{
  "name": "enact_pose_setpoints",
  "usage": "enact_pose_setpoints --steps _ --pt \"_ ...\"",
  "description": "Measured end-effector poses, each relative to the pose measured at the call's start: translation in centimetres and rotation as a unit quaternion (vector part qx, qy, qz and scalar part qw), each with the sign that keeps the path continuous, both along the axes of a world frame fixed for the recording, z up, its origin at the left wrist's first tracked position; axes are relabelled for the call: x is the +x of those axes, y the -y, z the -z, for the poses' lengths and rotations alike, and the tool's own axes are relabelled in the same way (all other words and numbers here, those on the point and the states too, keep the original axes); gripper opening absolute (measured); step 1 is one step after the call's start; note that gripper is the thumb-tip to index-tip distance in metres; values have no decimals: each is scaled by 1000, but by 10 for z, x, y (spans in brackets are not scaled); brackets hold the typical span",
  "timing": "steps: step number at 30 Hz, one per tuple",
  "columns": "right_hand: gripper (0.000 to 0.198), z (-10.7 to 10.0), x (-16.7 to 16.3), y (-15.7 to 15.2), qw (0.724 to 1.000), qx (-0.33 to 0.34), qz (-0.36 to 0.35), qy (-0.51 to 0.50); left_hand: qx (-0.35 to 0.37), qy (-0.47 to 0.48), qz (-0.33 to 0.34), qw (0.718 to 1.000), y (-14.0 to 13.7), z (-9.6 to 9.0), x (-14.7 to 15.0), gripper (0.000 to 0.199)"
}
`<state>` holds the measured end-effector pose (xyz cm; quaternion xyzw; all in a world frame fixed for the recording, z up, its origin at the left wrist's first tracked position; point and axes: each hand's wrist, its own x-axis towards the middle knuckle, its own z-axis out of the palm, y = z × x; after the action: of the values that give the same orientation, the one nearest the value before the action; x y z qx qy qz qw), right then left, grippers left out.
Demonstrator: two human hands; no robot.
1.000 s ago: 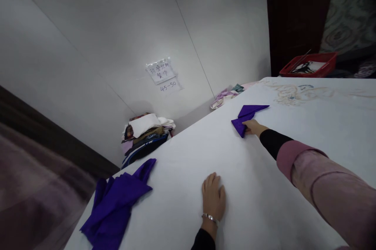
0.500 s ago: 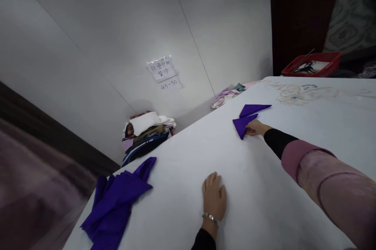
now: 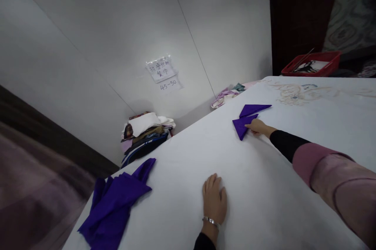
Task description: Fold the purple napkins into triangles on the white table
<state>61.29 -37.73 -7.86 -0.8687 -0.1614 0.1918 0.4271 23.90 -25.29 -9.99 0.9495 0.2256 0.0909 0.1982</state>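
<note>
Two purple cloth napkins folded into flat triangles lie close together at the far right of the table, the nearer napkin [image 3: 241, 126] just in front of the farther napkin [image 3: 253, 109]. My right hand [image 3: 257, 127] is at the nearer one, its index finger stretched out and touching the right edge; the other fingers are partly curled and hold nothing that I can see. My left hand [image 3: 214, 199] lies flat on the white tabletop [image 3: 188, 164], fingers out, holding nothing. Left of it, a loose pile of purple napkins [image 3: 114, 207] rests at the table's edge.
Beyond the table edge stands a stack of folded clothes [image 3: 147, 132], with more fabric [image 3: 225, 96] farther right along the wall. A paper sign [image 3: 162, 69] hangs on the wall. A red basket [image 3: 329, 66] with dark items sits past the table's far end.
My right hand has loosened from the nearer folded napkin and drawn back slightly to the right, index finger now extended. The napkins and my left hand stay put.
</note>
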Motion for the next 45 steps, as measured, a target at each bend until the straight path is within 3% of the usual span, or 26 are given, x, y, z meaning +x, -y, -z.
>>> enact_pose_setpoints --steps 3,8,13,19,29,39,45 --pt "29 -6 10 4 988 -67 -3 140 -14 31 2 999 1 3 -2 43" --pt "41 -5 24 -1 938 -129 -77 312 -17 29 -2 999 1 4 -4 42" --pt "44 5 43 -12 898 -190 -115 379 -21 23 5 1000 -1 3 -5 43" --pt "41 17 60 -19 874 -233 -151 398 -28 15 3 999 -1 3 -7 43" --pt "40 28 70 -24 876 -268 -164 366 -17 5 -6 1000 2 -2 -6 43" --pt "44 8 69 -32 896 -297 -161 288 -6 -40 -13 999 3 -11 -4 44" --pt "45 -1 64 -29 905 -280 -156 279 1 -56 -14 998 2 -12 -5 45"
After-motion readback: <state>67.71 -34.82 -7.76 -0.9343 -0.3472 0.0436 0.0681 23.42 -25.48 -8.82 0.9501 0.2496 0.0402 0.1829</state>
